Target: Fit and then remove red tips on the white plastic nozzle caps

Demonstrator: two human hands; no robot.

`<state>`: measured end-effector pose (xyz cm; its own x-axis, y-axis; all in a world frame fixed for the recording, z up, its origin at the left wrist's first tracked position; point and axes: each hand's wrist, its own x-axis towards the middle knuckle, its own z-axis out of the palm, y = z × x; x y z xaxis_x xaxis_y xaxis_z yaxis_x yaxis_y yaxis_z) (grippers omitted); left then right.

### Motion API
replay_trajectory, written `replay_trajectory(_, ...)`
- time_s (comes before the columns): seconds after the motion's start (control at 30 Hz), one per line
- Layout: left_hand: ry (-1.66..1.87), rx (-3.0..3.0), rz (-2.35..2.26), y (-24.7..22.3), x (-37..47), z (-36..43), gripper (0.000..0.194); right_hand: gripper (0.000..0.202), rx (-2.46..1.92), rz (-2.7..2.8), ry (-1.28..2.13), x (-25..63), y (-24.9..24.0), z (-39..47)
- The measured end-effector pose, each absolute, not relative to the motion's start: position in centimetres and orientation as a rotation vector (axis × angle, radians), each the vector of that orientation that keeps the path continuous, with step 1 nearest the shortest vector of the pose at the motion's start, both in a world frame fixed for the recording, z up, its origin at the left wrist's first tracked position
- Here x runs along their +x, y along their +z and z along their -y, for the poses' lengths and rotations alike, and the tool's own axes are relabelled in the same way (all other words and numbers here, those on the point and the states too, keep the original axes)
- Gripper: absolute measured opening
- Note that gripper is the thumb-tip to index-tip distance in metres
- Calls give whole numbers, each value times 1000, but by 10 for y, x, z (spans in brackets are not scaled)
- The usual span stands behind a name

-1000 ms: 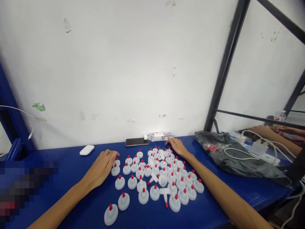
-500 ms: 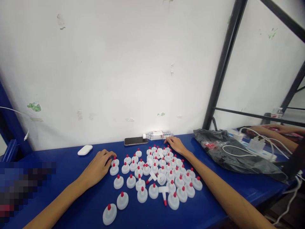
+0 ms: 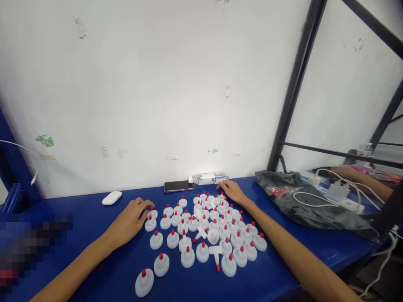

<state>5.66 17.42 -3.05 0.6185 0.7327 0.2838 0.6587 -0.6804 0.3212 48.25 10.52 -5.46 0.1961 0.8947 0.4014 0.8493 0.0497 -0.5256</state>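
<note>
Several white plastic nozzle caps with red tips [image 3: 161, 265] stand on the blue table [image 3: 103, 272], spread between my two arms. A few lie on their sides, such as the cap [image 3: 215, 251] near the front. My left hand [image 3: 134, 216] rests at the left edge of the group, fingers loosely bent and apart. Its fingertips are at the leftmost back cap [image 3: 153, 214], either touching it or right beside it. At the back right of the caps lies my right hand [image 3: 231, 191], empty, fingers slightly bent, close to a clear plastic bottle [image 3: 206, 178] lying down.
A phone [image 3: 179, 186] lies by the wall, and a white earphone case [image 3: 112, 198] to the left. On the right are a black plastic bag [image 3: 302, 209], a power strip with cables [image 3: 346, 201] and a metal post [image 3: 296, 84]. Another person's arm [image 3: 365, 180] shows beyond.
My hands and the caps have stayed in place; the view shifted very slightly. At the far right the other person's arms have changed position, and pink material shows there more plainly.
</note>
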Motion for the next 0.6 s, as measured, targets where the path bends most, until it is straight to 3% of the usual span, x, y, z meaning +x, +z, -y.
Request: replay_trajectory(0.6,581,2661,-1134,-32,56,-176,37,31,-1784,1665,55,484,-57,-107)
